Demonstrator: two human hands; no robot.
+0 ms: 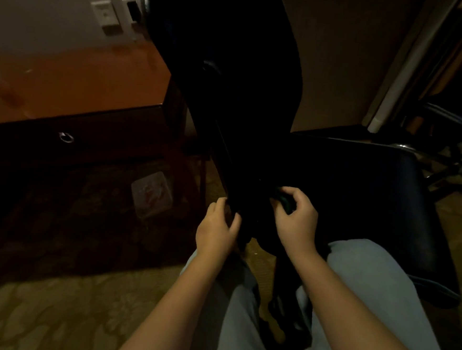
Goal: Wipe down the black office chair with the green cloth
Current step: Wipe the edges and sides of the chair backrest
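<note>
Black office chair (230, 92) is right in front of you, side-on. Its backrest (227, 51) starts down at your hands and runs up and away to the far top of the view, leaning a touch left. The seat (373, 198) spreads out to the right. Your right hand (296, 220) has the green cloth (284, 201) bunched up in curled fingers, and only a small dark green bit pokes out. It's parked right where the back meets the seat. Your left hand (216, 228) is curled round the left edge of the back's lower end and looks like it's steadying the thing, though it's dim down there so don't quote me. The bit that matters: the cloth hand is on the seat side and at the bottom of that long axis, so I'd guess the easy stroke is either straight up the back, away from you, or out right across the seat. The left hand is better placed to brace. There's a desk (67, 81) just left of the back, so watch your elbow.
</note>
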